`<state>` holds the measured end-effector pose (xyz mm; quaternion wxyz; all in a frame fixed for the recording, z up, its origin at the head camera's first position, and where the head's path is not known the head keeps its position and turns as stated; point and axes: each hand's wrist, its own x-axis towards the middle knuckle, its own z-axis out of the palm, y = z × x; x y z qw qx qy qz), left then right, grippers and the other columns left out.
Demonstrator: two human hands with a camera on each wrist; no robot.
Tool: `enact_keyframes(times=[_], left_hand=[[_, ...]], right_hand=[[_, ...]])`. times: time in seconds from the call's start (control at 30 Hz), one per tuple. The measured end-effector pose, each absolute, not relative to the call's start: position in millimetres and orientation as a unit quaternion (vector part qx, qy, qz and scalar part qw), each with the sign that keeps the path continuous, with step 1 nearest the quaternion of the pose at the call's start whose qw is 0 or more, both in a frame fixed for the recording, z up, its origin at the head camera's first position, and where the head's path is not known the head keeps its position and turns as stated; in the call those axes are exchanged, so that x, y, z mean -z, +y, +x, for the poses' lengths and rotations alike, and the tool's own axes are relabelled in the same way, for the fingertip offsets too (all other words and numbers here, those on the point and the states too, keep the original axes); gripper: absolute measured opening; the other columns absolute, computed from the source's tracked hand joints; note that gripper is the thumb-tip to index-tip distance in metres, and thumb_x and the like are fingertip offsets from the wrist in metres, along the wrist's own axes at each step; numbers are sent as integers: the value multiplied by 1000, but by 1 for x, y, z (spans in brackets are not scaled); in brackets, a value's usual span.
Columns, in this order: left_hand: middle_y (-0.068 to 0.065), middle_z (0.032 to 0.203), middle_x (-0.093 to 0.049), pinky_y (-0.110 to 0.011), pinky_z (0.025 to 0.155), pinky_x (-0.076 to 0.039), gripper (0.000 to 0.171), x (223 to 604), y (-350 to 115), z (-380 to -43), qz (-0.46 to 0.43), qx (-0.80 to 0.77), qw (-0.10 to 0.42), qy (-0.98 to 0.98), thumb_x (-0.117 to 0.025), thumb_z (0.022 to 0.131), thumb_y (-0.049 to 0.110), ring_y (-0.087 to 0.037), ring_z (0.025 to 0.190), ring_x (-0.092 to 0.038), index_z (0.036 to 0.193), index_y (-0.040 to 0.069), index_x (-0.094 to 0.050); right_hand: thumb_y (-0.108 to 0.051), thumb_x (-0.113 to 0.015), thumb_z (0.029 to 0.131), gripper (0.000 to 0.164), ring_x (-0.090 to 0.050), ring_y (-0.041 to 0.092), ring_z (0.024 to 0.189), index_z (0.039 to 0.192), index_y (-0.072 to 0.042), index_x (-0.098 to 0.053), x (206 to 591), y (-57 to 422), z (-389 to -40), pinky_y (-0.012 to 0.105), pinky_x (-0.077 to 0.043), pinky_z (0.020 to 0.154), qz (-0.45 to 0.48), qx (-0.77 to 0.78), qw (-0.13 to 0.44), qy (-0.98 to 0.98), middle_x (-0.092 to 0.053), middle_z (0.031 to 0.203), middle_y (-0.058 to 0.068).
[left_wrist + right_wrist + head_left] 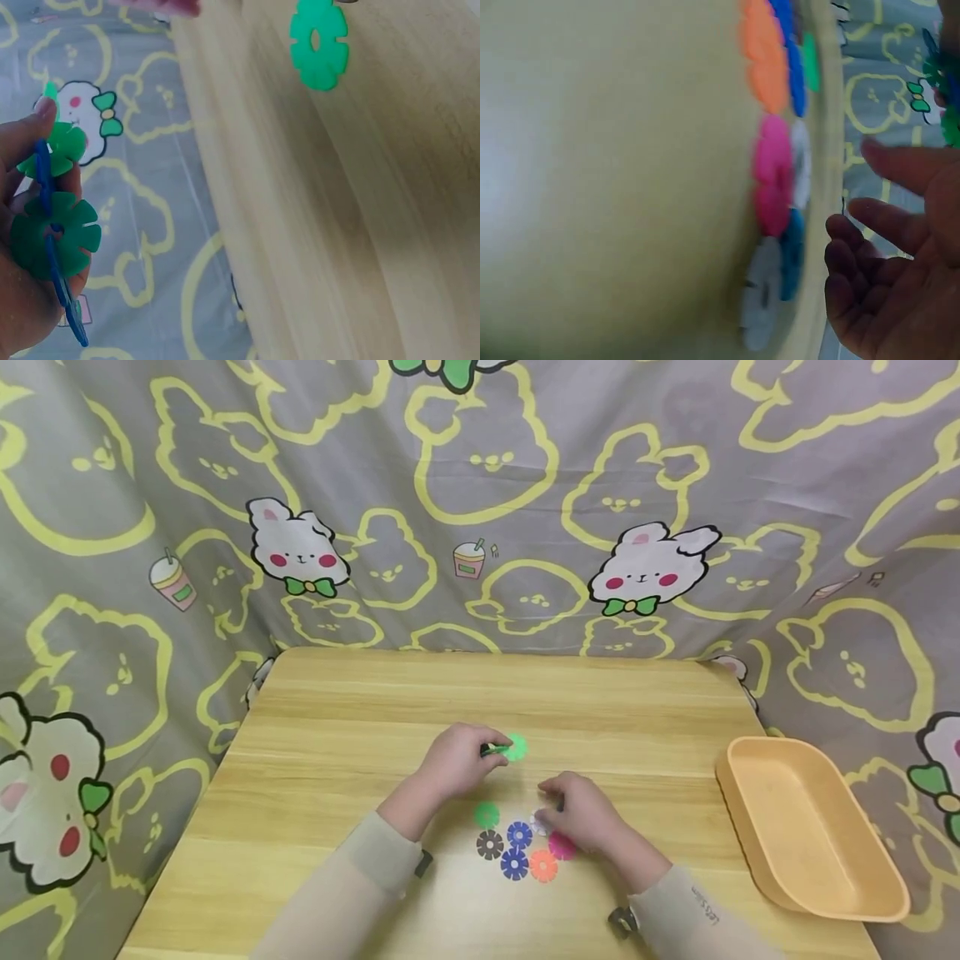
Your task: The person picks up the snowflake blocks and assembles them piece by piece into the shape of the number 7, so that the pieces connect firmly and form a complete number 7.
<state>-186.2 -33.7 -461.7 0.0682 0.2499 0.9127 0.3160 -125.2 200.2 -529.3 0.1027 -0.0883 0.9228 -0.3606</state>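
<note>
My left hand [459,762] pinches a chain of slotted plastic flower discs [73,225], green and blue ones joined at angles to each other. A bright green disc [517,747] shows beyond its fingertips in the head view. My right hand [588,814] hovers over the right side of the loose discs, thumb and fingers apart with nothing between them. Beneath and beside it lie a pink disc [561,847] and a white disc [759,311], the white one partly hidden by that hand in the head view. An orange disc [536,868] lies just left of the pink one.
More loose discs lie on the wooden table [337,710]: a green disc [480,812], a dark grey disc [481,845] and two blue discs. An orange-yellow plastic bin [750,843] stands at the table's right edge. A patterned grey curtain [525,543] hangs around the table.
</note>
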Motion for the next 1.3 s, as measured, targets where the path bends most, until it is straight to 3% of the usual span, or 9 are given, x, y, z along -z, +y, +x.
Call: enact_keyframes(times=[0.17, 0.37, 0.6, 0.8, 1.07, 1.3], left_hand=[[-2, 113, -78, -26, 73, -56, 20, 469, -33, -187, 224, -364, 94, 899, -79, 98, 19, -8, 82, -64, 116, 13, -81], [-4, 106, -76, -28, 64, -57, 21, 482, -31, -183, 174, -450, 150, 863, -78, 98, 18, -11, 74, -66, 117, 9, -79], [0, 107, -76, -31, 77, -57, 23, 492, -29, -176, 158, -482, 159, 847, -75, 101, 30, -12, 84, -64, 113, 11, -81], [-2, 106, -76, -30, 73, -55, 18, 495, -27, -171, 119, -517, 151, 834, -65, 107, 17, -13, 77, -62, 111, 9, -81], [-6, 101, -73, -24, 61, -55, 7, 498, -25, -169, 95, -566, 142, 806, -71, 100, 7, -13, 73, -63, 105, 3, -75], [-5, 90, -67, -19, 54, -48, 27, 498, -25, -170, 80, -628, 151, 759, -72, 96, 2, -11, 64, -56, 122, 1, -65]], right_hand=[[-20, -96, 75, 47, -62, 23, 92, 113, 1, -78, 540, 198, -116, 47, -55, 90, -144, 268, 72, 950, -66, 98, 4], [-19, -94, 78, 35, -58, 20, 89, 104, -3, -78, 547, 196, -115, 43, -55, 86, -133, 240, 67, 959, -60, 92, -1], [-12, -88, 85, 23, -55, 13, 71, 97, -12, -69, 540, 197, -119, 32, -52, 68, -81, 338, 86, 934, -60, 79, -7], [-3, -86, 87, 26, -62, 18, 64, 111, -1, -75, 527, 196, -121, 25, -54, 56, -33, 504, -18, 863, -66, 76, -1], [3, -79, 93, 10, -73, 23, 74, 101, -1, -75, 520, 192, -126, 25, -60, 65, -63, 545, -104, 829, -75, 85, 4], [7, -78, 92, 10, -74, 24, 78, 97, -1, -75, 517, 192, -131, 22, -60, 68, -81, 562, -140, 811, -75, 91, 14]])
